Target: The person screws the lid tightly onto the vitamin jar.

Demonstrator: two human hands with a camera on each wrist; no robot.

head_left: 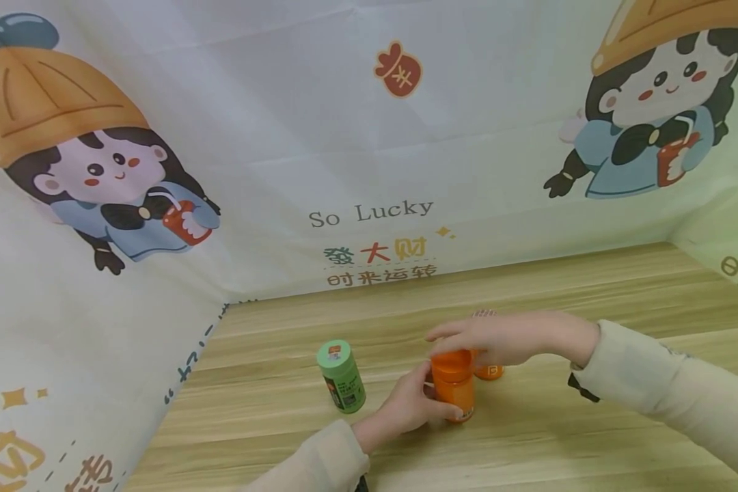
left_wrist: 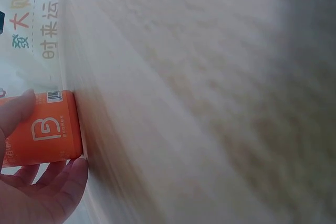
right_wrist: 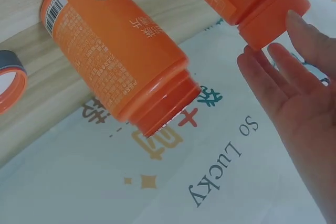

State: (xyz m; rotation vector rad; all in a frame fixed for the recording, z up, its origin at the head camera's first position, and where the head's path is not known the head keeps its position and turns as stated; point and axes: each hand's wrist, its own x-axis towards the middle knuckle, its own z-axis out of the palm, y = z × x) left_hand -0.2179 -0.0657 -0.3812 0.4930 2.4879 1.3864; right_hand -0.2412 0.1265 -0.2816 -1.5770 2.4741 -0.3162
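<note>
Orange bottle (right_wrist: pixel 113 51) stands open; second bottle (head_left: pixel 455 395) remains capped, left fingers (left_wrist: pixel 71 184) around it, right fingers (right_wrist: pixel 262 74) gripping the cap (right_wrist: pixel 273 18).

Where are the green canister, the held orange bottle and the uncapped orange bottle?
Green canister (head_left: pixel 342 378): head view, on its side.
Held orange bottle (head_left: pixel 458 393): head view, on its body.
Uncapped orange bottle (right_wrist: pixel 113 53): right wrist view, on its printed side.

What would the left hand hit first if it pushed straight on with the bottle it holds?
Probably the second orange bottle, which stands uncapped just beyond the held bottle from the left hand. Depth is unclear, so it might slip past.
</note>
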